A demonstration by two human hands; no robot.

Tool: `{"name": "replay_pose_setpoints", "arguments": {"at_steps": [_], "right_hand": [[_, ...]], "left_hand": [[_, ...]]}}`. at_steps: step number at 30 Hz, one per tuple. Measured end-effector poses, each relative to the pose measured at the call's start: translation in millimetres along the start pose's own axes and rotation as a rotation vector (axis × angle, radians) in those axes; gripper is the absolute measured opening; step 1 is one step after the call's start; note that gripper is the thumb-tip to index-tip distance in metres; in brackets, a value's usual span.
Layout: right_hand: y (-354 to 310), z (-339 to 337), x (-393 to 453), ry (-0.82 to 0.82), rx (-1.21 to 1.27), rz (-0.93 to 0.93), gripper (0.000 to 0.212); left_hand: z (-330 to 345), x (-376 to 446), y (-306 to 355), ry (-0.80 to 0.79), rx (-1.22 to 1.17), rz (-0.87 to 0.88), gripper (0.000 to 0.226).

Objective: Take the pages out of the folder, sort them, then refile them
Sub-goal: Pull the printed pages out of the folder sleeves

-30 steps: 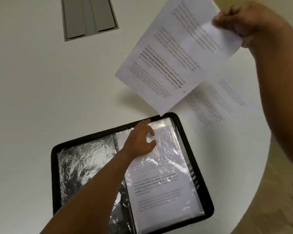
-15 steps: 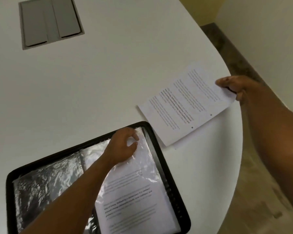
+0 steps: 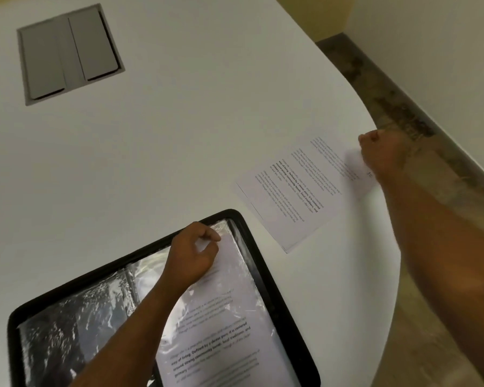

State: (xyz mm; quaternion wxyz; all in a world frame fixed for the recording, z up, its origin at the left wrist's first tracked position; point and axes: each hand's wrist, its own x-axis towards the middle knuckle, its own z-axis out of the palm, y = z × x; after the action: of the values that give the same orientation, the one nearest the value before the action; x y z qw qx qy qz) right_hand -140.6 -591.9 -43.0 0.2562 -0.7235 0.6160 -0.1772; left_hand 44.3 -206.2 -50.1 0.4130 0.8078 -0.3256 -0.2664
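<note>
Left hand point(image 3: 192, 254) pinches the display folder point(image 3: 266, 263) sleeve's top page for pulling; my right hand point(image 3: 382, 156) grasps the loose sheets' point(image 3: 294, 191) corner (squaring them).

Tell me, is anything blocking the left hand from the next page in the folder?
Only the clear plastic sleeve over the page; the left hand already pinches its top edge. Nothing else visible intervenes.

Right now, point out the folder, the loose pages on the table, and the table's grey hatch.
folder point(image 3: 259, 255): head view, black right rim.
loose pages point(image 3: 288, 196): head view, middle of top sheet.
grey hatch point(image 3: 70, 53): head view, centre strip.
</note>
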Motion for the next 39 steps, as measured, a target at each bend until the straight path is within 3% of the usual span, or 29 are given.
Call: {"name": "replay_pose_setpoints", "arguments": {"at_steps": [3,5,8,12,16,19,22,26,28,33,39], "right_hand": [[-20,17,-67,-0.002,0.097,-0.145,0.027],[-37,26,-132,-0.174,0.173,-0.286,0.024],[-52,32,-226,-0.597,0.238,-0.324,0.02],[-59,33,-309,-0.775,0.199,-0.291,0.057],[-68,35,-357,-0.855,0.01,-0.37,0.025],[-86,28,-383,-0.928,0.119,-0.364,0.016],[-118,23,-410,-1.021,0.31,-0.304,0.022],[-160,35,-458,-1.207,0.479,-0.258,0.024],[-176,49,-482,-1.271,0.424,-0.324,0.027],[-196,90,-530,-1.352,0.183,-0.551,0.04],[-195,114,-559,-1.441,0.046,-0.768,0.041]], "left_hand": [[-7,-1,6,0.037,-0.115,-0.124,0.032],[-15,-3,10,0.058,-0.208,-0.169,0.04],[-25,-10,18,0.082,-0.247,-0.188,0.038],[-38,-25,35,0.129,-0.266,-0.206,0.031],[-59,-40,42,0.187,-0.36,-0.252,0.029],[-79,-63,48,0.251,-0.378,-0.237,0.025],[-101,-97,46,0.364,-0.264,-0.281,0.052],[-135,-157,18,0.282,-0.334,-0.475,0.09],[-152,-188,0,0.268,-0.355,-0.556,0.082],[-184,-243,-41,0.348,-0.488,-0.654,0.031],[-188,-260,-100,0.447,-0.266,-0.671,0.006]]}}
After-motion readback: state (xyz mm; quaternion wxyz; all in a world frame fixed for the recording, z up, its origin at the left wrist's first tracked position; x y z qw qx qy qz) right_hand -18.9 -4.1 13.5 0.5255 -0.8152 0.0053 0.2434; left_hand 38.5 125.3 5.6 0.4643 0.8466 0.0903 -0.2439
